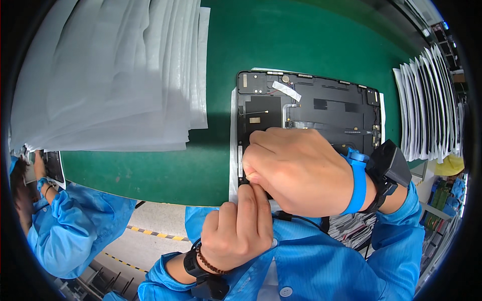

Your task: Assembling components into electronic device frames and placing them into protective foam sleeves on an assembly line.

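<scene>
Apparently working at the seven-o'clock corner of the black device panel [331, 114], at one o'clock on the green table [145, 173], with right hand [296, 168] and left hand [237, 228] curled closed, on what impossible to tell, probably next needing steady fingertips.

Blue pinstriped smock [346, 261]; pale buttons [285, 291]; blue wristband [359, 188]; black wrist modules [389, 163]; beaded bracelet [207, 263]

The panel [334, 115] right of centre is coloured mostly black, the tabletop [165, 173] green; lower-left floor tape [156, 233] is striped yellow-black.

Head-worn fisheye, downward, close over green tabletop [145, 173]
</scene>
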The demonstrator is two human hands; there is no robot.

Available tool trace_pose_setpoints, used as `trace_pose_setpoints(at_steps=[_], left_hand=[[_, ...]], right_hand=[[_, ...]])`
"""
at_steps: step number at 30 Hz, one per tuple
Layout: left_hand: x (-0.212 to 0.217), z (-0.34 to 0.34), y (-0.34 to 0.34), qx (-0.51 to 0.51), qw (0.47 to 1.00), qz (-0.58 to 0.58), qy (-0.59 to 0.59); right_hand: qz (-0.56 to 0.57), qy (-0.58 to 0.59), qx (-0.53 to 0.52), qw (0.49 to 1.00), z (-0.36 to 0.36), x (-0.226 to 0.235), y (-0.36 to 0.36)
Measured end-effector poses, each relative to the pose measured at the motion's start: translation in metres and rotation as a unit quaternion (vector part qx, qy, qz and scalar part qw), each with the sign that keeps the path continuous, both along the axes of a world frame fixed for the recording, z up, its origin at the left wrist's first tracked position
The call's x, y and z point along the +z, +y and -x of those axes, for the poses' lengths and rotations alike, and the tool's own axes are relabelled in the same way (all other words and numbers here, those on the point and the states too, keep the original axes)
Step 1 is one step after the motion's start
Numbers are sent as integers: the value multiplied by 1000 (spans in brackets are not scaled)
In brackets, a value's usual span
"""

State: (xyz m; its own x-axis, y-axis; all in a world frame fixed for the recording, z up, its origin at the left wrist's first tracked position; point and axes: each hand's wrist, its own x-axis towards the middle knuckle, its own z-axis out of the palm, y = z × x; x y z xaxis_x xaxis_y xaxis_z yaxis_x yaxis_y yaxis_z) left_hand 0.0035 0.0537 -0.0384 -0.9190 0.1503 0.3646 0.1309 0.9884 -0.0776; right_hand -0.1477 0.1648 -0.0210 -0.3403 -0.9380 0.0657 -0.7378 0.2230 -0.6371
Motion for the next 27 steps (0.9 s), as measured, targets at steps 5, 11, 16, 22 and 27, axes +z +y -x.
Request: trace_pose_setpoints(at_steps=[5,11,16,22,27], left_hand=[[7,-3,2,7,999,-1,-41],[6,-4,1,0,999,-6,-51],[7,-5,2,2,999,-6,-52],[6,-4,1,1,999,-13,-52],[8,-5,1,-1,998,-22,-51]], right_hand=[[-7,0,3,1000,3,2,0],[19,28,-24,999,-1,-9,-1],[12,32,-3,999,2,-3,-2],[8,35,-7,999,2,-3,-2],[9,41,-2,999,1,-1,-3]])
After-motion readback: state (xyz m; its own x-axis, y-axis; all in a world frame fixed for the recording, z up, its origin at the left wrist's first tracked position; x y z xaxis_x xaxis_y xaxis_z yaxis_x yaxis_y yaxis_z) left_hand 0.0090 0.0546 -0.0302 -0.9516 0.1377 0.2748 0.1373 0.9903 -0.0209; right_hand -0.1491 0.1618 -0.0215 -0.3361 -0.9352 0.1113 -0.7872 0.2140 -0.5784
